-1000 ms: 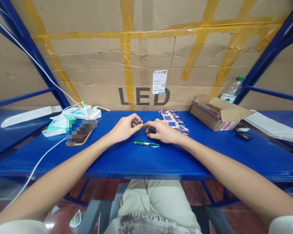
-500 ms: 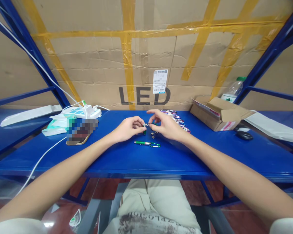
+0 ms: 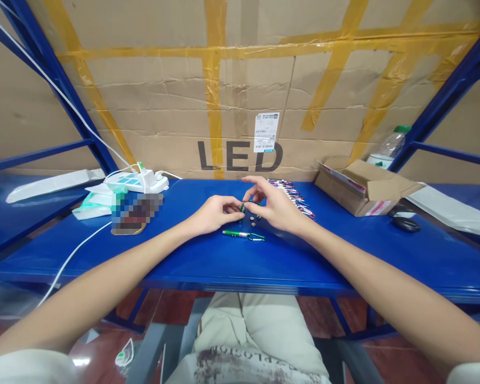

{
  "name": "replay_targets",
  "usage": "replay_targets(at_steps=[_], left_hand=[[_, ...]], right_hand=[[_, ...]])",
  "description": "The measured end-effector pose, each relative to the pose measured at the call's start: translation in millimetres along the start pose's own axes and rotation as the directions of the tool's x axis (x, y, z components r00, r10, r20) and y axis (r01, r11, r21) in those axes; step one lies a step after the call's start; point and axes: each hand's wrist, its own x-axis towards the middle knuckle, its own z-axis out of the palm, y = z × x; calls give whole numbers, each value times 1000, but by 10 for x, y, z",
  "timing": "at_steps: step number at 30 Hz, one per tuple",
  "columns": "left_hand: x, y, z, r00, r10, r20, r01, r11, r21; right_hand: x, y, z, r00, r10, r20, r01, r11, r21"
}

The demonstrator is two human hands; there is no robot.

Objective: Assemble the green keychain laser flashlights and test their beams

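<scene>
In the middle of the table my left hand [image 3: 216, 214] pinches a short green penlight tube [image 3: 242, 210], held upright. My right hand [image 3: 275, 207] meets it at the tube's upper end, thumb and forefinger pressed together; what lies between them is too small to make out. Two small round discs like button cells [image 3: 252, 218] rest on the table beneath the right fingers. Closer to my body lies a green penlight [image 3: 235, 233] with a silver band and a green carabiner clip. Past my right hand is a row of several penlights [image 3: 295, 196] in mixed colours.
An opened cardboard box [image 3: 358, 189] stands at the right, beside a black mouse [image 3: 406, 223] and a plastic bottle [image 3: 390, 146]. On the left are a white power strip [image 3: 138, 180], a blurred-out phone [image 3: 134, 229] and a cable. A taped carton [image 3: 164, 117] backs the blue table [image 3: 208, 266].
My two hands have come closer together, and the left fingers have closed further round the tube's upper end. The whole view has shifted slightly; the penlight on the table lies as before.
</scene>
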Motion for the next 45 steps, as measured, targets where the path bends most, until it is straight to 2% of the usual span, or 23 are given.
replay_targets(at_steps=[9, 16, 26, 34, 39, 45], left_hand=[[7, -7, 3, 1000, -8, 4, 8, 1000, -30], [1, 6, -4, 1000, 23, -17, -22, 999, 36], [-37, 64, -24, 988, 149, -43, -136, 964, 230], [-51, 120, -36, 974, 221, -42, -200, 936, 290], [-58, 153, -49, 970, 239, -36, -214, 919, 332], [-32, 73, -54, 985, 120, -128, -73, 943, 325]], right_hand=[[-14, -13, -6, 998, 42, 44, -45, 997, 62], [-18, 10, -19, 998, 42, 52, -44, 998, 51], [-25, -10, -54, 997, 21, 69, -17, 998, -57], [-5, 77, -123, 1000, 8, -19, -11, 985, -170], [-13, 171, -180, 986, 67, 149, -27, 966, -256], [-27, 147, -202, 949, 102, 299, -28, 970, -242]])
